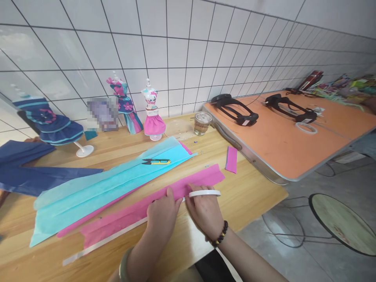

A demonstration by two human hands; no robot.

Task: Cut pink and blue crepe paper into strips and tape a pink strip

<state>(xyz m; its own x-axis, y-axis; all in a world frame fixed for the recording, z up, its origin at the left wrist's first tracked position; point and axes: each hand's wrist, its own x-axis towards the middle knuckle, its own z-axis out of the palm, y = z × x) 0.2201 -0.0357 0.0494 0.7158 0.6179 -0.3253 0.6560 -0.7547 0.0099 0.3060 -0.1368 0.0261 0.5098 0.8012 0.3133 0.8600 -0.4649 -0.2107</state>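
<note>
A long pink cloth strip lies across the wooden table, with white tape running along its near edge and past its left end. My left hand is closed at that edge, thumb and forefinger pressed on the cloth. Close by on the right, my right hand holds a roll of white tape, which sits over its fingers; a short piece of tape shows between the two hands. Behind the strip lies turquoise cloth with pink underneath, and yellow-and-black thread snips rest on it.
Small dress forms in doll dresses, one in a pink skirt, stand along the tiled wall near a glass. Navy cloth lies left, partly under another person's hand. A pink scrap is right. Black headsets sit on an orange table.
</note>
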